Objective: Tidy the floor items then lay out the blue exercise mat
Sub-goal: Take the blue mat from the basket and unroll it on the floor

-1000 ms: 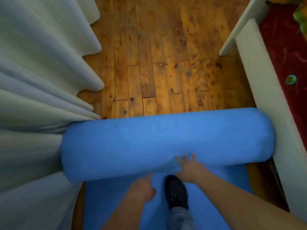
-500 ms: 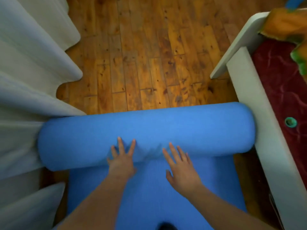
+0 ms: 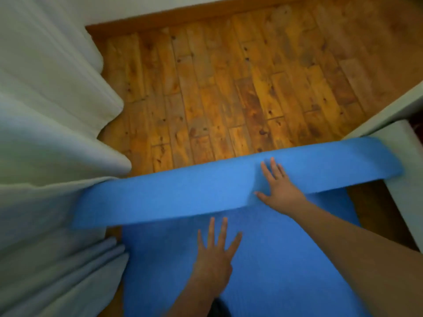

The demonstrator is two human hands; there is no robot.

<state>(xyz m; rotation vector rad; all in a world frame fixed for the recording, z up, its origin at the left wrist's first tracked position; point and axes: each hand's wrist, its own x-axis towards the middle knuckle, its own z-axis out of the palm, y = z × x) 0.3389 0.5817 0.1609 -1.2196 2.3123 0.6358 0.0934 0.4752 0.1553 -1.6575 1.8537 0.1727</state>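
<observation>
The blue exercise mat [image 3: 286, 259] lies partly unrolled on the wooden floor, running from the bottom of the view away from me. Its rolled part [image 3: 160, 197] stretches across the middle, slanting up to the right. My right hand [image 3: 278, 187] presses flat on the roll with fingers spread. My left hand [image 3: 214, 255] lies flat on the unrolled part just behind the roll, fingers apart. Neither hand grips anything.
Pale curtain folds [image 3: 45, 145] hang along the left and touch the roll's left end. A white furniture frame [image 3: 409, 161] stands at the right, against the roll's right end. Bare wooden floor [image 3: 229, 99] extends ahead to a wall with a skirting board [image 3: 194, 13].
The roll has moved away from me and grown thinner, with more mat lying flat. My right hand has followed it forward. The view has tilted up to show the far wall.
</observation>
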